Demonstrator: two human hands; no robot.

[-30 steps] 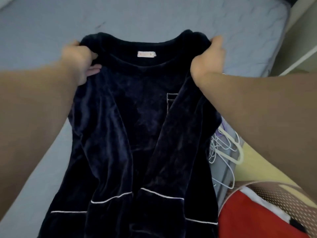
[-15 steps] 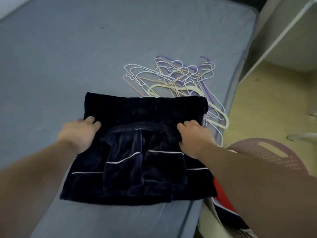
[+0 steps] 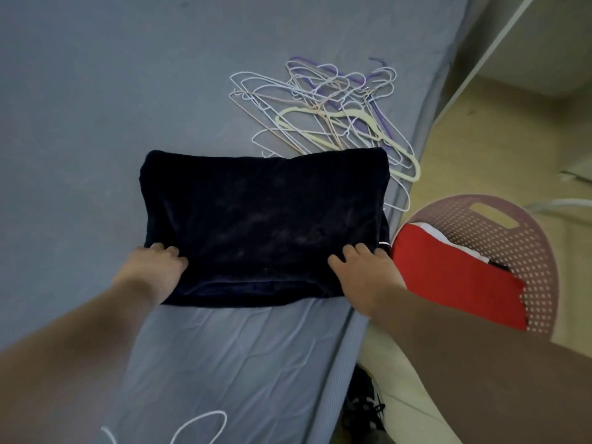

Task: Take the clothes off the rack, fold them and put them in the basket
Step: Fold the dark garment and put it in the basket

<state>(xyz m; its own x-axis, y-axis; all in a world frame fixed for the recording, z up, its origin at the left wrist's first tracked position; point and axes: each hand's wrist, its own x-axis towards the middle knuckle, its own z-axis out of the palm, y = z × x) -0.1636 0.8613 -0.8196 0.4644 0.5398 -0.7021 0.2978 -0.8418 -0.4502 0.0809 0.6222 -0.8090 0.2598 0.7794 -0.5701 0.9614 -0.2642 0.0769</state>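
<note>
A dark navy velvet garment (image 3: pixel 262 219) lies folded into a rectangle on the grey bed (image 3: pixel 96 123), near its right edge. My left hand (image 3: pixel 153 270) grips the near left corner, with curled fingers on top of the cloth. At the near right corner my right hand (image 3: pixel 365 274) holds the garment the same way. Both thumbs are hidden. On the floor to the right of the bed stands the pink perforated basket (image 3: pixel 512 251), with a folded red cloth (image 3: pixel 448 277) inside it.
A heap of several wire and plastic hangers (image 3: pixel 336 113) lies on the bed just beyond the garment. One white hanger (image 3: pixel 198 424) sits at the bed's near end. A white rack pole (image 3: pixel 499 43) slants across the upper right above the yellowish floor.
One second ago I held the garment up by its shoulders. It then came down onto the bed and was folded over, hiding the white piping. Both hands now hold its near corners.
</note>
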